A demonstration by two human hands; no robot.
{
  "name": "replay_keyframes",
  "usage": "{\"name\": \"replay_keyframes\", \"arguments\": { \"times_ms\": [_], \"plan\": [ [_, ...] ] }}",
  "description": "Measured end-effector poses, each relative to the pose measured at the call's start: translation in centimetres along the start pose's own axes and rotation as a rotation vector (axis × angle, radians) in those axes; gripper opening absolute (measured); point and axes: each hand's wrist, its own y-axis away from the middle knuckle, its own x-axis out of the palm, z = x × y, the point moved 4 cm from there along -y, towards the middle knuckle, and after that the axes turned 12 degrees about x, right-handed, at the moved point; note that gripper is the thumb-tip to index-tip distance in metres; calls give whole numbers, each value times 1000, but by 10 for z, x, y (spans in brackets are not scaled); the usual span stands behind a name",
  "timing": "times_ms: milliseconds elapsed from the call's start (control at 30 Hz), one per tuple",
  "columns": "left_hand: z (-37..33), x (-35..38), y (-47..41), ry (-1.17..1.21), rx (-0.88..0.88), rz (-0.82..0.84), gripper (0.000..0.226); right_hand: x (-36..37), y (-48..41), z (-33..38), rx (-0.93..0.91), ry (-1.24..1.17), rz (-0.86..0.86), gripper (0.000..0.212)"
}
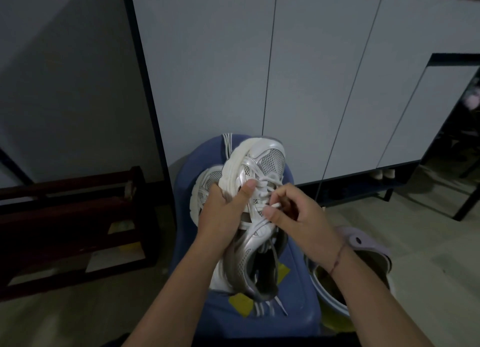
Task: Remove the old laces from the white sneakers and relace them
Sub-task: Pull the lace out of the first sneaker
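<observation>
The white sneaker sits on a blue stool, long axis running straight away, toe pointing at the cabinet. Left hand grips its side, right hand pinches the lace tip by the eyelets.

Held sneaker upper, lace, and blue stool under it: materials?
Held sneaker: open mesh panels with glossy silver-white overlays, likely synthetic leather; they catch highlights. Lace: flat white woven fabric, matte, pinched by the right hand. Blue stool: smooth moulded surface, probably plastic.
</observation>
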Motion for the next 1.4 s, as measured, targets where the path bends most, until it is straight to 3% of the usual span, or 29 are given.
{"name": "replay_keyframes", "arguments": {
  "times_ms": [100,133,233,300,500,633,700,833,867,900,1033,1100,1200,1300,1400],
  "plan": [
    [0,-1,0,-29,25,5,60,0,-2,2,-14,84,-48,21],
    [-1,-2,0,-12,28,7,61,1,-2,1,17,-37,-36,21],
    [0,-1,-3,49,22,-2,77,0,-2,-3,254,-800,-45,16],
    [1,0,-4,36,27,-10,80,0,-2,-7,346,-978,-93,13],
    [-6,-1,2,-86,65,-4,61,-4,-1,-5,83,-108,-147,40],
    [-6,0,2,-119,64,18,56,0,-1,1,-18,229,-166,25],
    [-5,-1,1,-107,73,19,61,1,-1,2,11,145,-160,22],
    [0,-1,-3,-60,63,3,80,-20,-6,-15,250,-712,-324,27],
    [1,-1,-4,-51,56,-4,78,-24,-7,-20,287,-820,-356,27],
    [1,-2,-3,-48,48,-9,75,-28,-7,-24,314,-787,-371,27],
    [-1,0,0,-80,30,-4,49,-25,-3,-16,196,-158,-311,18],
    [-2,-1,0,-99,35,-9,49,-19,-2,-7,114,-30,-249,15],
    [-2,0,0,-98,56,-10,52,-7,-2,-3,28,119,-166,30],
    [1,-1,-1,-83,67,-13,52,-2,-1,1,-21,130,-152,31],
    [1,-2,-3,-51,60,-28,55,-11,-3,-4,84,-210,-199,28]
  ]
}}
